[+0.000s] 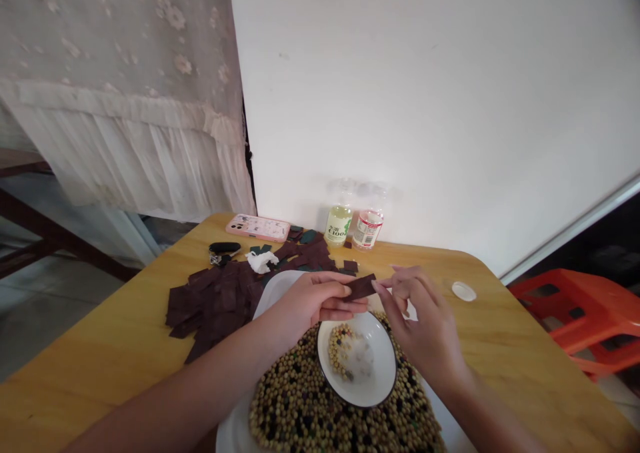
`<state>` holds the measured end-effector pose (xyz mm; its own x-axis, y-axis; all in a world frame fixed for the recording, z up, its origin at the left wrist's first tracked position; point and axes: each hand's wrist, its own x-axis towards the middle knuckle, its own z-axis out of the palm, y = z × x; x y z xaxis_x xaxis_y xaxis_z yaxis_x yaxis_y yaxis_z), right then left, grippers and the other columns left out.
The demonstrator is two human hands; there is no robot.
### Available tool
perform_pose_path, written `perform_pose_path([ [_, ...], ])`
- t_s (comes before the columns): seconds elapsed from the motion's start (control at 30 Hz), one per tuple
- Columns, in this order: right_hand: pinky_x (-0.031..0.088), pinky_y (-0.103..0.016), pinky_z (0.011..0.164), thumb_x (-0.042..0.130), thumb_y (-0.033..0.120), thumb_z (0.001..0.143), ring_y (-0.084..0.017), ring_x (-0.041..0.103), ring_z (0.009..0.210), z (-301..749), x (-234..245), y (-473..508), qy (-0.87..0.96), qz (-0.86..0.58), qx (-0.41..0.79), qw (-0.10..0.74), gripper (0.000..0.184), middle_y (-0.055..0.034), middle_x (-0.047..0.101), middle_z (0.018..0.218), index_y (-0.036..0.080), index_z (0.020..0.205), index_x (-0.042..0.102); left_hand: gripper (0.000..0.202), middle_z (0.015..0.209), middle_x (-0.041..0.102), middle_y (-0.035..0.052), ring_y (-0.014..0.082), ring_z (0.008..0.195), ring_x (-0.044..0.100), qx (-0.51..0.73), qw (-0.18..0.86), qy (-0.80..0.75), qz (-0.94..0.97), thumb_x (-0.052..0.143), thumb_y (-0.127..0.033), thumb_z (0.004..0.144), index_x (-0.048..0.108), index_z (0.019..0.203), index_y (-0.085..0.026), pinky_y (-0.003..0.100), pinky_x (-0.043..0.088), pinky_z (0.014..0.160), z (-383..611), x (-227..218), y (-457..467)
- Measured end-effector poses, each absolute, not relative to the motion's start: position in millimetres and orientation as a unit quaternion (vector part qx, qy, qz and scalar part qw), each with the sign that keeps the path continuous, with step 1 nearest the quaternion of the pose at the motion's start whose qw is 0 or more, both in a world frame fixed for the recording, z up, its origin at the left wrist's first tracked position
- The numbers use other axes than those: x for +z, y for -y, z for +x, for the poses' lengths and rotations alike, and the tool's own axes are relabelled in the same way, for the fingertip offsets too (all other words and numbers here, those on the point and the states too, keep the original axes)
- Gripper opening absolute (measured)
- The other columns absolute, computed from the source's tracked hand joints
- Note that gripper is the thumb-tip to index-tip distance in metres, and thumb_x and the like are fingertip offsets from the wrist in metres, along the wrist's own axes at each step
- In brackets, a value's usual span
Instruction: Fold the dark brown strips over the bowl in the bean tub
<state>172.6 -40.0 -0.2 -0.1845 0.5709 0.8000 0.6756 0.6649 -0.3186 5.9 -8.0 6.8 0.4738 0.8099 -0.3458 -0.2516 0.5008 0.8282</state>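
Observation:
My left hand [320, 296] holds a thin dark brown rectangular piece [361, 287] between its thumb and fingers, above a bowl. At the piece's right end, the fingertips of my right hand [420, 310] are pinched together on its corner. Below both hands, a white bowl [375, 388] with a dark rim contains some small pale beads and a whitish clump I cannot identify. It rests on a mass of tan and dark beads [295, 406], which lies in a white tray [233, 433]. Beyond my left forearm lies a pile of similar dark brown pieces [220, 300].
On the wooden table [500, 346] are a pink-cased phone [257, 227], a black key fob [225, 247], a crumpled tissue [261, 261], two bottles, one with yellowish liquid [339, 225] and one red-labelled [368, 229], and a round white lid [464, 291]. An orange stool [590, 313] stands right.

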Motion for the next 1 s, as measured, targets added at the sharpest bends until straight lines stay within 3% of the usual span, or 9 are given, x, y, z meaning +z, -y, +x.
perform_pose_path([
  [0.17, 0.049, -0.029, 0.065, 0.052, 0.004, 0.080, -0.013, 0.054, 0.070, 173.0, 0.4, 39.4, 0.759, -0.410, -0.068, 0.501, 0.031, 0.0016, 0.045, 0.068, 0.022, 0.065, 0.032, 0.020, 0.070, 0.072, 0.0081, 0.0161, 0.067, 0.069, 0.316, 0.785, -0.372, 0.382, 0.054, -0.007, 0.074, 0.066, 0.089, -0.011, 0.021, 0.052, 0.059, 6.5, 8.3, 9.2],
  [0.4, 0.048, -0.037, 0.082, 0.053, 0.003, 0.079, -0.012, 0.055, 0.071, 172.5, 2.3, 42.0, 0.755, -0.401, -0.076, 0.513, 0.030, 0.0018, 0.048, 0.070, 0.022, 0.066, 0.034, 0.016, 0.073, 0.072, 0.0083, 0.0161, 0.070, 0.069, 0.376, 0.765, -0.385, 0.354, 0.054, -0.009, 0.076, 0.064, 0.088, -0.013, 0.020, 0.052, 0.059, 5.6, 8.5, 7.1],
  [0.77, 0.050, -0.031, 0.076, 0.056, 0.006, 0.078, -0.013, 0.056, 0.081, 172.0, -2.6, 41.1, 0.773, -0.386, -0.041, 0.501, 0.023, -0.0017, 0.052, 0.082, 0.021, 0.073, 0.040, 0.018, 0.072, 0.072, 0.0087, 0.0173, 0.068, 0.069, 0.315, 0.791, -0.356, 0.385, 0.058, -0.008, 0.072, 0.066, 0.088, -0.011, 0.021, 0.052, 0.058, 6.6, 7.2, 10.0],
  [1.0, 0.049, -0.034, 0.079, 0.056, 0.007, 0.078, -0.014, 0.058, 0.084, 173.2, 0.3, 41.2, 0.779, -0.381, -0.019, 0.499, 0.020, -0.0014, 0.058, 0.084, 0.022, 0.077, 0.044, 0.018, 0.069, 0.072, 0.0082, 0.0169, 0.066, 0.069, 0.336, 0.787, -0.377, 0.354, 0.054, -0.006, 0.074, 0.064, 0.088, -0.011, 0.023, 0.053, 0.060, 6.8, 7.7, 8.5],
])
